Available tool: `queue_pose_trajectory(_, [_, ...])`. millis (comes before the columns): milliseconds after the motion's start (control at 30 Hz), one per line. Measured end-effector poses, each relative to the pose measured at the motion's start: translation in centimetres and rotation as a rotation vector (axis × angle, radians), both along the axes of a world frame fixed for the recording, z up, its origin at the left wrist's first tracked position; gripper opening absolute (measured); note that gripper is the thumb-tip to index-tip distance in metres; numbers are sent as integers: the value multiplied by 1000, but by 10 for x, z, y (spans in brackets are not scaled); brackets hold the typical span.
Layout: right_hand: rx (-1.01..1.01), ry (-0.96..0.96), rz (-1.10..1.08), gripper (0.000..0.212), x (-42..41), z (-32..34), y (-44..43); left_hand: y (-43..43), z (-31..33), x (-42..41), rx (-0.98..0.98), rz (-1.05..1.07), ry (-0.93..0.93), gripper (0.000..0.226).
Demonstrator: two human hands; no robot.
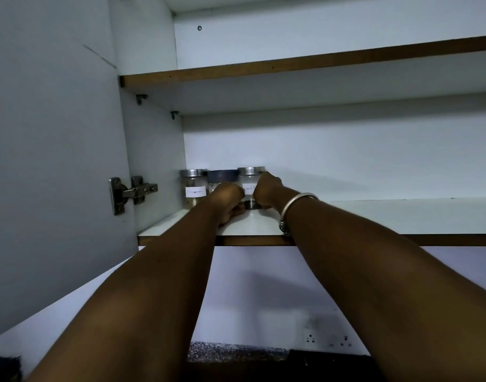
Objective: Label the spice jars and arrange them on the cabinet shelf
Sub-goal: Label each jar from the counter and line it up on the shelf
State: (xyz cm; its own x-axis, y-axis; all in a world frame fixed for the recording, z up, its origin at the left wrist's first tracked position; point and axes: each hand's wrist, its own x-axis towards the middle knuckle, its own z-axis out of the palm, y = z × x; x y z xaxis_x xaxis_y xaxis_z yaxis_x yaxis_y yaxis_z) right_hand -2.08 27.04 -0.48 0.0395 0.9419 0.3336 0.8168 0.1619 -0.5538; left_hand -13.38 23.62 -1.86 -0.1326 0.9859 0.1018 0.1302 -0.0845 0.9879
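Note:
Three glass spice jars stand in a row at the left end of the white cabinet shelf (374, 219). The left jar (194, 188) has a silver lid and a white label. A dark-lidded jar (221, 177) in the middle is largely hidden behind my left hand (228, 201), whose fingers curl at its front. The right jar (250, 179) has a silver lid and a handwritten label. My right hand (269, 190), with a metal bangle on the wrist, grips its right side. Both forearms reach up over the shelf's front edge.
The cabinet door (51, 161) stands open at the left, with a metal hinge (131, 193). An upper shelf (305, 64) runs above. The lower shelf stretches bare to the right of the jars. Below are a wall socket (328, 340) and a dark speckled counter (236, 351).

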Motion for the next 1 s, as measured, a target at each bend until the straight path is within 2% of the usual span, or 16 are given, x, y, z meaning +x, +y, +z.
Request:
queue_pose_trajectory(200, [29,50,17,44,6,-1,9,12,-4,-2,8,-2,-90,16])
queue_pose_trajectory(367, [0,172,58,48,7,-2,4,9,-4,-1,18,8,-99,14])
queue_pose_trajectory(400, [-23,215,76,43,9,-3,0,8,-4,0,21,10,-100,15])
queue_pose_trajectory(467, [-67,264,126,14,16,-5,-6,3,-4,1,31,38,-96,21])
queue_pose_trajectory(567, [-93,367,169,29,28,0,-24,-14,-2,3,64,69,-117,26])
queue_pose_trajectory(633, [-72,500,161,15,36,4,-44,-40,0,7,129,13,-123,23])
queue_pose_trajectory(700, [-10,576,179,36,43,1,-76,-77,-3,14,221,-65,-151,23])
queue_pose_trajectory(733, [39,601,194,41,47,-4,-97,-98,-6,18,276,-105,-180,25])
queue_pose_trajectory(833, [231,600,213,35,61,-38,-168,-153,-33,28,408,-225,-214,29])
queue_pose_trajectory(933, [380,486,219,29,69,-100,-230,-199,-86,31,477,-317,-153,38])
queue_pose_trajectory(1000, [409,433,233,29,68,-155,-259,-223,-136,34,481,-341,-56,45])
